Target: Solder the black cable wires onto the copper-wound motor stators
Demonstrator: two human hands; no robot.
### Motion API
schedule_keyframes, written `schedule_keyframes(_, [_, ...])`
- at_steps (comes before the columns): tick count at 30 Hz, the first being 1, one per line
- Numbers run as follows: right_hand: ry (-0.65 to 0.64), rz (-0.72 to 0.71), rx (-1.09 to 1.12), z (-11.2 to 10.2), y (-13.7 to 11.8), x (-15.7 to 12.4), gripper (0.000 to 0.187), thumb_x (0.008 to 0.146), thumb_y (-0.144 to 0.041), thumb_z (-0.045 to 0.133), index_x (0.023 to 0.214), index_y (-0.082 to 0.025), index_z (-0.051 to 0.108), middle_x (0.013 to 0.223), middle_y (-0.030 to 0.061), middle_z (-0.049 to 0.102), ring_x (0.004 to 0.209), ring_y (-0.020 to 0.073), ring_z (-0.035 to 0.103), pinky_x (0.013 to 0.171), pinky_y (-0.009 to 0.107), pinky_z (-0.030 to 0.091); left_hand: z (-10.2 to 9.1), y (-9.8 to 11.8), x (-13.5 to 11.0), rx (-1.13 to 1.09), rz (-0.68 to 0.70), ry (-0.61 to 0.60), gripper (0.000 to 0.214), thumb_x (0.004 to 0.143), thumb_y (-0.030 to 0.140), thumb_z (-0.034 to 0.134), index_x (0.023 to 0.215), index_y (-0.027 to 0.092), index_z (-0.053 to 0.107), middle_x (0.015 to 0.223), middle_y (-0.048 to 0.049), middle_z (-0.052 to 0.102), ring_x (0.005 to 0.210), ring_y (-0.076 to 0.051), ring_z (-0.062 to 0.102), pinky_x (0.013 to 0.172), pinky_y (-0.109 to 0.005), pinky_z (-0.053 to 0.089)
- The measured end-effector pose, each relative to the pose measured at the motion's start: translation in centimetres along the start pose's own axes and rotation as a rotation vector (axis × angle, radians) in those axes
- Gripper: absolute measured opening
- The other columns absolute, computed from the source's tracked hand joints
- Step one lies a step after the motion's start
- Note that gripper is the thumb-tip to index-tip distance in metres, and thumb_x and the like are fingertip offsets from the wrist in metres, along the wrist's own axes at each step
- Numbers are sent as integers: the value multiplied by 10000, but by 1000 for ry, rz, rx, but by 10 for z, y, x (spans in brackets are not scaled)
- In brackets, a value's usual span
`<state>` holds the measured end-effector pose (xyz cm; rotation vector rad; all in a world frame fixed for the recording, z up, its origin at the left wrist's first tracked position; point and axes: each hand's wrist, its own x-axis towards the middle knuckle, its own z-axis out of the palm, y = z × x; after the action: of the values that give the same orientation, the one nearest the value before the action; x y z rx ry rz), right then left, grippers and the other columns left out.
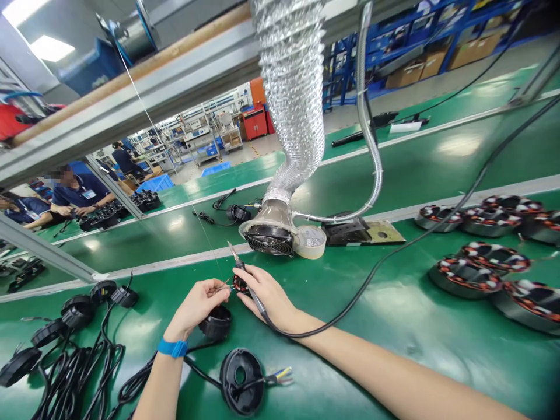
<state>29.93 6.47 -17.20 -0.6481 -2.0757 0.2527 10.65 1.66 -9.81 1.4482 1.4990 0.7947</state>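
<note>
My right hand (273,300) is wrapped round a soldering iron (238,259), whose tip points up and away from me. Under its fingers sits a small wound motor part (240,284) with dark and reddish coils, partly hidden. My left hand (199,306), with a blue wristband (172,348), pinches thin wires (226,284) at the edge of that part. Just below the left fingers stands a black round housing (216,324). Nearer me lies an open black round cover (242,382), its cable ending in bare coloured wires (280,376).
A fume fan (269,236) on a foil duct (293,87) hangs ahead, beside a tape-like roll (311,242). Several wound stators (466,277) lie right; black cables (65,379) with housings lie left. The iron's cord (371,280) crosses my right forearm. Co-workers (81,189) sit far left.
</note>
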Motion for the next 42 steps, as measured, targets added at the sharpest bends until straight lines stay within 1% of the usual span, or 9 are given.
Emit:
schedule_keyframes(3, [-33, 31, 50, 0, 3, 1, 546, 862, -139, 633, 1370, -194, 442, 1241, 158, 550, 1096, 271, 593, 920, 430, 543, -12, 1, -3, -17, -15, -89, 303, 766, 424, 730, 824, 130, 684, 807, -66, 701, 737, -153, 585, 697, -253, 420])
schedule_keyframes(8, [-41, 61, 147, -4, 8, 3, 535, 856, -132, 640, 1348, -207, 442, 1205, 137, 536, 1048, 250, 597, 912, 416, 537, -15, -5, -1, -198, -86, -109, 276, 745, 391, 762, 779, 131, 676, 832, -86, 723, 721, -149, 610, 698, -253, 442])
schedule_keyframes(14, [-28, 79, 199, -4, 11, 3, 562, 834, -111, 657, 1343, -216, 444, 1199, 124, 531, 1046, 239, 594, 911, 394, 527, 0, -11, 8, -344, -119, -58, 273, 701, 362, 800, 687, 133, 653, 536, 14, 576, 548, -100, 545, 575, -206, 399])
schedule_keyframes(18, [-30, 66, 206, -2, 11, 4, 564, 834, -110, 649, 1347, -215, 441, 1206, 127, 527, 1040, 234, 593, 902, 384, 526, 12, -12, 15, -356, -161, -72, 328, 653, 384, 835, 619, 138, 622, 407, 66, 442, 396, -55, 390, 439, -195, 268])
schedule_keyframes(21, [-35, 57, 196, 0, 11, 4, 532, 849, -130, 641, 1339, -206, 450, 1198, 131, 530, 1020, 234, 595, 883, 381, 532, 17, -12, 18, -325, -185, -41, 371, 641, 420, 843, 598, 144, 598, 390, 73, 424, 365, -40, 321, 405, -200, 197])
schedule_keyframes(27, [-38, 60, 201, 1, 14, 2, 559, 851, -158, 658, 1360, -210, 434, 1211, 125, 520, 1038, 230, 584, 905, 372, 522, 4, -9, 10, -278, -125, -14, 343, 711, 451, 787, 740, 128, 677, 459, 37, 529, 449, -79, 474, 501, -201, 352])
schedule_keyframes(30, [-37, 66, 190, 1, 14, 2, 560, 849, -172, 669, 1358, -212, 439, 1207, 122, 521, 1029, 227, 585, 898, 370, 523, -4, -7, 6, -312, -125, 18, 324, 690, 414, 803, 676, 137, 636, 556, 5, 605, 507, -88, 524, 540, -206, 377])
schedule_keyframes(38, [-38, 54, 212, 0, 14, 2, 551, 854, -158, 656, 1360, -203, 442, 1213, 127, 520, 1058, 230, 576, 924, 380, 516, 12, -11, 17, -365, -156, 13, 402, 611, 434, 852, 625, 147, 571, 407, 80, 428, 383, -42, 342, 440, -199, 213])
schedule_keyframes(42, [-43, 48, 206, -1, 13, 2, 558, 850, -148, 655, 1363, -193, 440, 1207, 136, 517, 1059, 238, 571, 918, 391, 520, 15, -10, 20, -354, -175, 13, 428, 620, 469, 845, 619, 146, 564, 379, 96, 377, 367, -33, 291, 429, -198, 211])
